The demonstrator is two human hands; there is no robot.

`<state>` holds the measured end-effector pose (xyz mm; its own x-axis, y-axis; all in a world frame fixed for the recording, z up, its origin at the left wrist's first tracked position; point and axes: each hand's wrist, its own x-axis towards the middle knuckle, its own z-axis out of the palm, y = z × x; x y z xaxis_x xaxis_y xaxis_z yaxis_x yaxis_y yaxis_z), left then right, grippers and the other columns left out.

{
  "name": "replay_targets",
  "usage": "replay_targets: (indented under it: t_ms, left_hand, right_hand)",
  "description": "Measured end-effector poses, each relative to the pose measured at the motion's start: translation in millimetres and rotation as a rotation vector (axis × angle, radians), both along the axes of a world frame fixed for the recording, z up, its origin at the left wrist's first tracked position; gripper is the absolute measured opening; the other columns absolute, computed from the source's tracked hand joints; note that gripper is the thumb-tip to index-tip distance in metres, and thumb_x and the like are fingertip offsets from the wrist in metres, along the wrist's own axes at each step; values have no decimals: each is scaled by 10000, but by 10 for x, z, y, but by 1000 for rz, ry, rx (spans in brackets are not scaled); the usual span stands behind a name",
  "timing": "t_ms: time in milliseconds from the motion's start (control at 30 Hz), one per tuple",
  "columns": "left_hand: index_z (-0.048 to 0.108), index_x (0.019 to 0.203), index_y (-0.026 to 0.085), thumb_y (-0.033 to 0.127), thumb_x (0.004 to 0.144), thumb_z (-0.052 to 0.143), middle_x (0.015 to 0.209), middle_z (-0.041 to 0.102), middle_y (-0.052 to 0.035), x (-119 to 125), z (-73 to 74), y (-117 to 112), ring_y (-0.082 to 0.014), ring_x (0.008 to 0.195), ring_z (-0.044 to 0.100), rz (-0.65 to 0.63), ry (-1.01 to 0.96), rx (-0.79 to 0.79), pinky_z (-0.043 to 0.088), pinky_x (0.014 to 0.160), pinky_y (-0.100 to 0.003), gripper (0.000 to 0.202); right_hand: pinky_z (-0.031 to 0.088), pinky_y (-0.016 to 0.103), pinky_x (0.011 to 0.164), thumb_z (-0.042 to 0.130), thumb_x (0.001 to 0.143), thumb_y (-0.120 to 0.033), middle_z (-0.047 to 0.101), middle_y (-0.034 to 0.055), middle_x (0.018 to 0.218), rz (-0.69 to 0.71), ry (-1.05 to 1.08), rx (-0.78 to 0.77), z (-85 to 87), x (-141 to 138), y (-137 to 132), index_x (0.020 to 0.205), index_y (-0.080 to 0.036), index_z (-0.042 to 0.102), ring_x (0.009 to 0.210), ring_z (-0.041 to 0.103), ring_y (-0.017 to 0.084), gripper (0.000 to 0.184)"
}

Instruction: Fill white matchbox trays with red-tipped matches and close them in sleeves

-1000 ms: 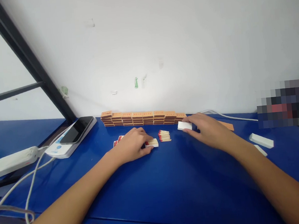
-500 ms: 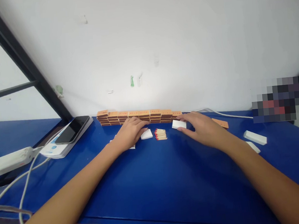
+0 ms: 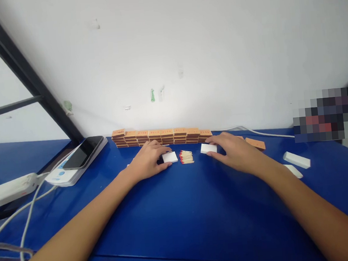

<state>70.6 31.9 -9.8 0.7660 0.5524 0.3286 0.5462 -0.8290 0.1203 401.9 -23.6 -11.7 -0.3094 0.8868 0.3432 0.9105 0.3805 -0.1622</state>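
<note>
Closer now, left hand [image 3: 148,162] around tray [image 3: 170,157]

Red-tip matches [image 3: 187,157] flat btwn L wht box [image 3: 170,157] & R wht box [image 3: 208,148].

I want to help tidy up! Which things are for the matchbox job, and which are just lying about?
Job, it seems:
white box in left hand
white box in right hand
loose matches
stacked matchboxes
orange box
white pieces

Probably just lying about:
phone
white device under it
white block

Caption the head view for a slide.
Left hand and right hand each at a small white box, red-tipped matches between them, stacked matchboxes behind.
</note>
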Motion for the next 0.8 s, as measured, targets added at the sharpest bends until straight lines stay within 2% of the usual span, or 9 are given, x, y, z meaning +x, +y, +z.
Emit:
replay_targets:
  t_ms: [167,433,567,667,800]
  left_hand:
    - [646,1362,173,364,973,732,1237,738,-112,-37,5,15,-293,1162,630,-7,-51,21,489,1013,-477,442]
    - [639,1357,183,389,1004,683,1200,730,-117,-62,26,2,-280,1143,638,20,-170,97,494,1011,-473,411]
    - [613,1370,182,359,1021,658,1201,722,-113,-30,4,-54,-269,1140,628,-33,-223,146,498,1013,-469,394]
    - [590,1399,194,340,1035,631,1222,712,-116,37,-26,-128,-268,1134,623,-73,-247,162,506,1002,-469,394]
    - [577,1411,200,341,1046,617,1230,699,-115,129,-74,-226,-267,1132,631,-118,-273,193,515,1007,-462,393]
  right_hand:
    - [571,509,963,606,991,-433,735,148,1213,-4,33,6,20,9,-6,1303,-203,693,1116,695,338,397]
    - [582,479,913,618,972,-424,734,138,1166,-10,23,-7,-9,50,3,1280,-215,691,1064,704,328,378]
    - [565,489,960,653,939,-362,702,133,1205,58,28,22,-36,34,21,1299,-229,659,1165,655,342,384]
    - [574,473,929,652,916,-295,667,133,1195,79,22,23,-86,19,38,1289,-233,656,1138,657,335,378]
    - [568,476,929,588,926,-197,657,130,1155,90,17,33,-171,28,83,1142,-227,688,1125,657,325,239]
